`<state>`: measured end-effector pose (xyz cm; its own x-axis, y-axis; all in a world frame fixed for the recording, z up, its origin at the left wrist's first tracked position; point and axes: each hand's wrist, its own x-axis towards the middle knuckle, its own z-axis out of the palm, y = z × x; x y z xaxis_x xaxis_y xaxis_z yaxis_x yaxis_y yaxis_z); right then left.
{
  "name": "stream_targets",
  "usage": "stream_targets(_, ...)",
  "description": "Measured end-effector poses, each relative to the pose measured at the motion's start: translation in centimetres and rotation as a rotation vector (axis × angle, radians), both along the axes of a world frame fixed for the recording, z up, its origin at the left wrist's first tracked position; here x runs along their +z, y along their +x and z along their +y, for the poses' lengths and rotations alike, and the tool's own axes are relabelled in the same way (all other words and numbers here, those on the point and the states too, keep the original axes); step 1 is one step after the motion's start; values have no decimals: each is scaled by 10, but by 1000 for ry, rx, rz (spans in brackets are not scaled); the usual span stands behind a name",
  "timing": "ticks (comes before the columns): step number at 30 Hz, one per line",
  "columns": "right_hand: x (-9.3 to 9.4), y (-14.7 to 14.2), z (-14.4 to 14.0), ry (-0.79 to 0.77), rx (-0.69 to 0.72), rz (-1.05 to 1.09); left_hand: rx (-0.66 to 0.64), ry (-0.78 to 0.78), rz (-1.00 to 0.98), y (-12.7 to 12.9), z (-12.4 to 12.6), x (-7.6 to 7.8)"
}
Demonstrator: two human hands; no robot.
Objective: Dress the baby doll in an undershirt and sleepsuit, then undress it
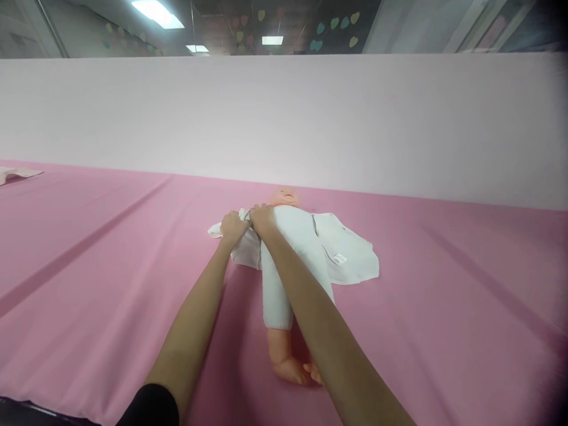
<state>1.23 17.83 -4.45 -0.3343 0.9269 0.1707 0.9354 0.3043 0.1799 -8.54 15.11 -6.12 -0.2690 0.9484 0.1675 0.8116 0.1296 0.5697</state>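
Note:
A baby doll (pixel 298 236) with a white cloth body lies on its back, its head at the far end and its feet towards me. Spread out beneath it is a white baby shirt (pixel 355 254), one side showing to the right and the other bunched up at the left. My left hand (pixel 234 228) is closed around the bunched left sleeve. Right beside it, my right hand (pixel 262 219) is closed at the doll's shoulder, against the shirt; its fingertips are hidden. My right forearm covers part of the doll's body and one leg.
A pink padded mat (pixel 110 248) with creases lies under everything. Behind it rises a white partition (pixel 284 118) with glass above. A pale pink cloth (pixel 18 174) lies at the far left edge. A dark edge (pixel 35 413) shows at the lower left.

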Motion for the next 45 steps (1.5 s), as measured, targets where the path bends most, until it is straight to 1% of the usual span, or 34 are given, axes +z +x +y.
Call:
stream_targets(4, -2, 4, -4, 57, 5, 37, 22, 62, 118, 2, -4, -1)
stream_targets(7, -3, 8, -5, 83, 14, 69, 75, 111, 191, 4, -6, -3)
stream_targets(10, -5, 10, -6, 103, 17, 85, 125, 126, 228, 5, -8, -6)
stream_targets(14, -8, 10, -5, 119, 4, 98, 178, 118, 202, 6, -11, -7)
stream_targets(18, -7, 8, -8, 127, -3, 106, 192, 106, 159, 10, -15, -6)
stream_targets(22, -4, 8, -13, 122, 19, 118, 182, 110, 145, 16, -16, -4)
stream_targets(25, -2, 9, -15, 113, 30, 123, 160, 77, 141, 18, -16, -2)
stream_targets(31, -3, 8, -10, 96, 66, 146, 131, 40, 196, 19, -14, 0)
stream_targets(35, -5, 8, -8, 105, 68, 150, 139, 39, 219, 20, -11, -3)
stream_targets(39, -5, 8, -7, 95, 66, 163, 133, 92, 240, 21, -10, -10)
stream_targets(41, -4, 9, -7, 105, 65, 184, 140, 98, 202, 20, -10, -14)
stream_targets(45, -3, 9, -7, 116, 45, 213, 187, 25, 97, 11, -10, -17)
